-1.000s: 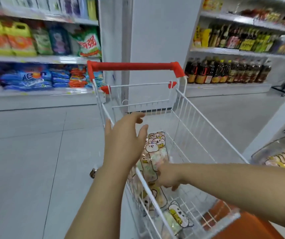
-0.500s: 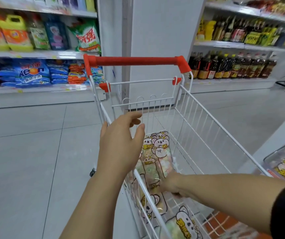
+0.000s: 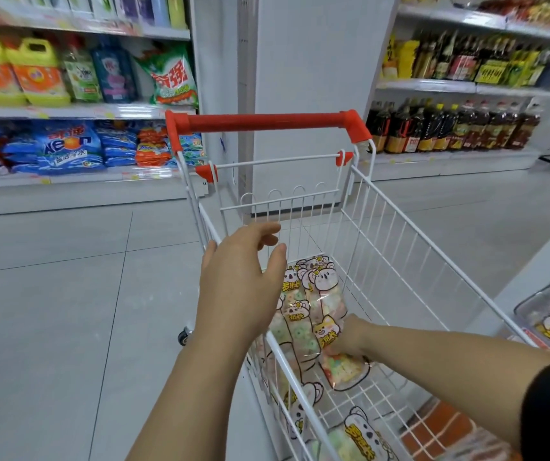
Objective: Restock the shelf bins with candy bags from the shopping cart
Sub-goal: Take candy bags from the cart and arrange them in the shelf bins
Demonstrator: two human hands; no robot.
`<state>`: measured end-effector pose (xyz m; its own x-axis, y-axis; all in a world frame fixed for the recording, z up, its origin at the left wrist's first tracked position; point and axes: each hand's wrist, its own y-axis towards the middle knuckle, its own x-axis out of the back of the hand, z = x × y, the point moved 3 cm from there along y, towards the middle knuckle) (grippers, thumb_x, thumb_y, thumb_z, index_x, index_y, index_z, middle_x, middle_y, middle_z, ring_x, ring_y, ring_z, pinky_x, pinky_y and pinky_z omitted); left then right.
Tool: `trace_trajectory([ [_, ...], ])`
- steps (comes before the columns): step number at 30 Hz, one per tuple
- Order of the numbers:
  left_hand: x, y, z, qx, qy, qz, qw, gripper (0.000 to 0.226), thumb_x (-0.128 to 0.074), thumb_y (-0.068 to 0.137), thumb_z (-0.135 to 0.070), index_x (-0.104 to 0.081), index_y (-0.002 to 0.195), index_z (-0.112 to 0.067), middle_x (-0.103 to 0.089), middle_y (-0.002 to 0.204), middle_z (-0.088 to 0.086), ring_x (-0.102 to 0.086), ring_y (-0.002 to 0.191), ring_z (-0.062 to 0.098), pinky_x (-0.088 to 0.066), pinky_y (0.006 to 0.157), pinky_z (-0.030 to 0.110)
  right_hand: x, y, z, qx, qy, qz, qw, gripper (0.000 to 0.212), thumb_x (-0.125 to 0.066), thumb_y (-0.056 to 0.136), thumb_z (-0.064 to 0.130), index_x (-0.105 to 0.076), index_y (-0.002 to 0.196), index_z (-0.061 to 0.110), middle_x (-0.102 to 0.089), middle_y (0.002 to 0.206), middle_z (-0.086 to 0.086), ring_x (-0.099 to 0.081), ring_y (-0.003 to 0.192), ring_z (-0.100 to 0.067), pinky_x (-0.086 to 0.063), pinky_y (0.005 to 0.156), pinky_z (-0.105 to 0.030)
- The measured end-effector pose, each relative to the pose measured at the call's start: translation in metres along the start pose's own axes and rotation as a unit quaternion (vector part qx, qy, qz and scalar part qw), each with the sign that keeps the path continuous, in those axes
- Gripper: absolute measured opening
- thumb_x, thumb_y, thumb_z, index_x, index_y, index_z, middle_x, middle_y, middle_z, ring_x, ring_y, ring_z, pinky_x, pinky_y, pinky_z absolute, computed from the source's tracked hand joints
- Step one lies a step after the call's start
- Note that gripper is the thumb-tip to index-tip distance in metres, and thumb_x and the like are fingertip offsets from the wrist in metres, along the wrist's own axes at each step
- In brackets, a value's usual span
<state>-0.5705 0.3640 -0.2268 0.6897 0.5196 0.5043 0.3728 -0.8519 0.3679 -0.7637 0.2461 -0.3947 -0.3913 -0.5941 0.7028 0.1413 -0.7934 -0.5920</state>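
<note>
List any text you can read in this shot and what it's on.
"奇强" on the green and white detergent bag, upper left shelf.
"Keon" on the blue detergent bag, shelf below.
"罗班长" on the candy bags in the cart.
Too blurred to read: labels on the yellow jugs and the dark bottles.

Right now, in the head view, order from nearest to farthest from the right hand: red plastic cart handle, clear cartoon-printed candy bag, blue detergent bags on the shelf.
1. Clear cartoon-printed candy bag: in the cart, held by the right hand.
2. Red plastic cart handle: cart's far end.
3. Blue detergent bags: left shelf, behind.
</note>
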Motion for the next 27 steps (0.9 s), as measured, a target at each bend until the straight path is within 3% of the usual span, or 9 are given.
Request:
trace_trajectory([
  [3, 0.0, 0.0, 0.0, 0.002, -0.001, -0.003, 1.0, 0.027, -0.055, 0.098, -0.034, -0.061, 0.124, -0.036, -0.063, 0.106, -0.022, -0.057, 0.107, 0.001, -0.038, 0.112, 0.049, -0.007, 0.002, 0.002, -0.003, 0.111, -0.007, 0.994, 0.038, -0.085, 0.079, 0.026, -0.054, 0.098, 0.014, -0.061, 0.09, -0.001, -0.059, 0.078, -0.014, -0.047, 0.051, -0.012],
  [6, 0.0, 0.001, 0.0, 0.003, -0.003, -0.005, 1.0, 0.027, -0.055, 0.097, -0.033, -0.061, 0.123, -0.036, -0.063, 0.104, -0.023, -0.057, 0.107, 0.003, -0.04, 0.11, 0.048, -0.027, 0.012, 0.0, 0.001, 0.198, 0.006, 0.98, 0.068, -0.093, 0.052, 0.045, -0.071, 0.106, 0.01, -0.075, 0.102, -0.012, -0.073, 0.094, -0.029, -0.062, 0.082, -0.039],
  [9, 0.0, 0.0, 0.0, 0.005, -0.007, -0.009, 1.0, 0.026, -0.056, 0.097, -0.032, -0.062, 0.123, -0.036, -0.063, 0.103, -0.024, -0.057, 0.107, 0.004, -0.042, 0.106, 0.047, -0.04, 0.017, 0.002, 0.003, 0.268, -0.015, 0.963, 0.057, -0.094, 0.057, 0.031, -0.072, 0.105, 0.009, -0.076, 0.098, -0.014, -0.074, 0.089, -0.03, -0.062, 0.077, -0.045],
  [12, 0.0, 0.001, -0.001, 0.007, -0.011, -0.013, 1.0, 0.026, -0.056, 0.097, -0.031, -0.062, 0.122, -0.036, -0.063, 0.103, -0.024, -0.057, 0.108, 0.005, -0.046, 0.102, 0.047, -0.045, 0.01, 0.015, 0.016, 0.318, -0.031, 0.948, 0.079, -0.094, 0.058, 0.023, -0.046, 0.119, 0.005, -0.072, 0.1, -0.004, -0.069, 0.097, -0.023, -0.06, 0.083, -0.04],
  [15, 0.0, 0.0, -0.002, 0.008, -0.011, -0.016, 1.0, 0.027, -0.056, 0.097, -0.031, -0.063, 0.123, -0.034, -0.064, 0.104, -0.023, -0.057, 0.109, 0.006, -0.047, 0.1, 0.046, -0.049, 0.007, 0.022, 0.006, 0.348, -0.035, 0.937, 0.077, -0.085, 0.077, 0.015, -0.016, 0.113, 0.017, -0.059, 0.107, 0.0, -0.056, 0.101, -0.021, -0.053, 0.069, -0.028],
  [17, -0.001, 0.0, -0.001, 0.007, -0.012, -0.019, 1.0, 0.027, -0.056, 0.097, -0.03, -0.063, 0.123, -0.034, -0.064, 0.104, -0.023, -0.057, 0.108, 0.006, -0.047, 0.1, 0.046, -0.053, 0.013, 0.024, 0.008, 0.359, -0.035, 0.933, 0.075, -0.085, 0.073, 0.016, -0.024, 0.116, 0.009, -0.06, 0.122, -0.006, -0.058, 0.106, -0.022, -0.057, 0.073, -0.032],
  [20, -0.001, 0.0, -0.001, 0.006, -0.015, -0.021, 1.0, 0.026, -0.056, 0.097, -0.03, -0.063, 0.122, -0.034, -0.064, 0.103, -0.024, -0.057, 0.107, 0.004, -0.047, 0.099, 0.046, -0.057, 0.03, 0.024, 0.015, 0.323, -0.036, 0.945, 0.105, -0.087, 0.065, 0.022, -0.024, 0.148, 0.007, -0.051, 0.141, -0.014, -0.056, 0.12, -0.031, -0.055, 0.094, -0.04],
  [24, -0.002, 0.001, -0.003, 0.005, -0.02, -0.025, 0.999, 0.025, -0.056, 0.097, -0.028, -0.063, 0.121, -0.034, -0.065, 0.102, -0.023, -0.059, 0.104, 0.003, -0.047, 0.099, 0.045, -0.059, 0.059, 0.012, 0.027, 0.317, -0.043, 0.947, 0.126, -0.091, 0.043, 0.038, -0.031, 0.149, 0.005, -0.057, 0.135, -0.012, -0.06, 0.116, -0.03, -0.06, 0.084, -0.033],
  [27, -0.003, 0.001, -0.002, 0.004, -0.018, -0.028, 0.999, 0.026, -0.057, 0.097, -0.027, -0.064, 0.122, -0.033, -0.066, 0.103, -0.021, -0.058, 0.105, 0.002, -0.045, 0.103, 0.043, -0.061, 0.059, 0.013, 0.006, 0.309, -0.017, 0.951, 0.125, -0.089, 0.051, 0.037, -0.023, 0.152, 0.003, -0.055, 0.138, -0.013, -0.062, 0.112, -0.028, -0.059, 0.072, -0.028],
])
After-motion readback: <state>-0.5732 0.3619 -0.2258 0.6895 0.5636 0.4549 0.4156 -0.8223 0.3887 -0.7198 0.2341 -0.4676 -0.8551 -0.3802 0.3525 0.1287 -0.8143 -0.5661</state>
